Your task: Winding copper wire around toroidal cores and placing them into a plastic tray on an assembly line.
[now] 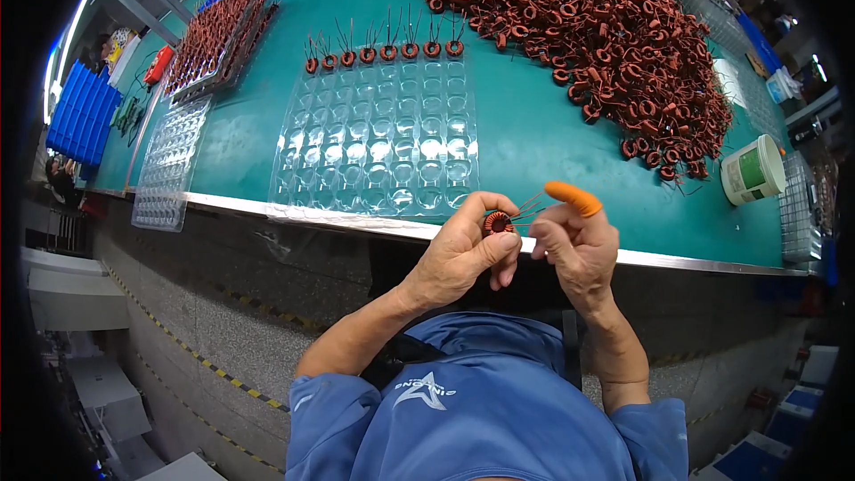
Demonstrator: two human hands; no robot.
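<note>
sitting pinched in left hand: wound ring

Red-brown ring coil, dark centre facing the camera, thin leads fanning right; in the left of two hands

Grn tabletop, red-brn coils, blk/ylw-striped floor tape

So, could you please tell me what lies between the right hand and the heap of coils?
The head view shows only bare green tabletop between the right hand and the heap.
</note>
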